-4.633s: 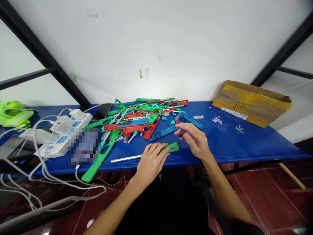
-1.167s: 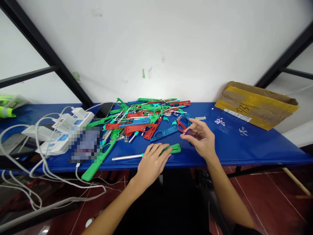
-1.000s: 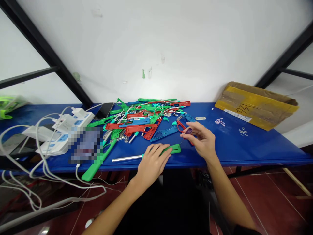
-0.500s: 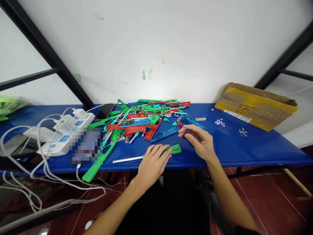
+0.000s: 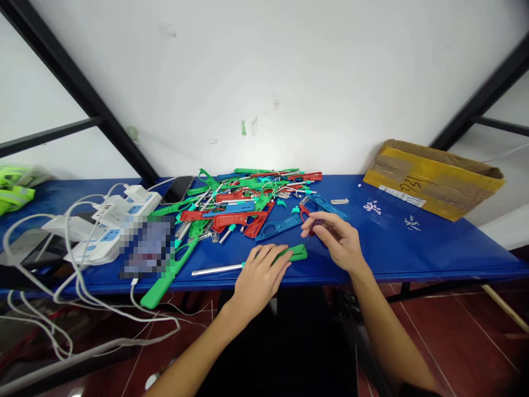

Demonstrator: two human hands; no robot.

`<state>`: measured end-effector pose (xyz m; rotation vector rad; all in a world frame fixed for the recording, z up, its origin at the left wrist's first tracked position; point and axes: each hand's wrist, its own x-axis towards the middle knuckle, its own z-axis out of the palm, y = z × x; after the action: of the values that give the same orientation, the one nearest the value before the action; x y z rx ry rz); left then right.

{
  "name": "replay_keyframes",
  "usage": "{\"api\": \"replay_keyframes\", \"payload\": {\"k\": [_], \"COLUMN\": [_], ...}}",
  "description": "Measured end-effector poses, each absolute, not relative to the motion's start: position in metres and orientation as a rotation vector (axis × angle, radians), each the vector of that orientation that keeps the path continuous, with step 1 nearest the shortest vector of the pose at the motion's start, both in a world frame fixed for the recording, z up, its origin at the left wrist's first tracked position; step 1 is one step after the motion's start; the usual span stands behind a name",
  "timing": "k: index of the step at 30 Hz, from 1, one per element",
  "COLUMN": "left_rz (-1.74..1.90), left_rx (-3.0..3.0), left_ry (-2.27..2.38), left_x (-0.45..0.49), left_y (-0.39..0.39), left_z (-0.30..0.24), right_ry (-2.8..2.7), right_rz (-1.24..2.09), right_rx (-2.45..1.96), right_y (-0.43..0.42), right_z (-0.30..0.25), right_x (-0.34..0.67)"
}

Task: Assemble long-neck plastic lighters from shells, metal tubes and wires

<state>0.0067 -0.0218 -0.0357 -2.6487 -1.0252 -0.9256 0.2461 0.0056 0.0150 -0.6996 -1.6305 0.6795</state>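
Note:
A green long-necked lighter (image 5: 298,253) lies near the front edge of the blue table, its silver tube (image 5: 217,269) pointing left. My left hand (image 5: 261,275) lies over the lighter's body, holding it down with the fingers across it. My right hand (image 5: 336,238) is closed on a small screwdriver (image 5: 316,225) with a dark purple handle. The screwdriver's thin shaft slants down to the right end of the lighter; whether its tip sits in a screw is too small to tell. Just behind lie a blue lighter half-shell (image 5: 281,226) and a small green trigger piece (image 5: 295,210).
A pile of red, green and blue lighter parts (image 5: 233,208) spreads behind my hands. Small pink-white pieces (image 5: 372,207) and screws (image 5: 412,223) lie right, before a taped cardboard box (image 5: 433,179). Left are a power strip (image 5: 109,236), white cables and a green shell (image 5: 161,284).
Both hands keep nearly the same place on the lighter and screwdriver. The right hand's grip on the handle shifts slightly. The whole view moves a little.

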Motion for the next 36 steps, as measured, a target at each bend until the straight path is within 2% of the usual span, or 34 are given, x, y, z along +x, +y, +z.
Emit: {"api": "replay_keyframes", "payload": {"k": [7,27,32,36], "left_rz": [-0.933,-0.979,-0.955,-0.947], "left_rx": [-2.655,-2.644,-2.642,-2.631], "left_ry": [-1.023,-0.996,-1.011,-1.013], "left_x": [0.007,0.008,0.008,0.008], "left_y": [-0.022,-0.022,-0.022,-0.023], "left_z": [-0.036,-0.035,-0.034,-0.035], "right_ry": [-1.651,-1.571,-1.377,-1.407], "right_rz": [0.571,0.597,0.359,0.090], "right_rx": [-0.742,-0.744,-0.879,-1.323], "right_y": [0.007,0.008,0.012,0.016], "right_z": [0.013,0.015,0.019,0.020], "right_x": [0.247,0.243,0.259,0.312]}}
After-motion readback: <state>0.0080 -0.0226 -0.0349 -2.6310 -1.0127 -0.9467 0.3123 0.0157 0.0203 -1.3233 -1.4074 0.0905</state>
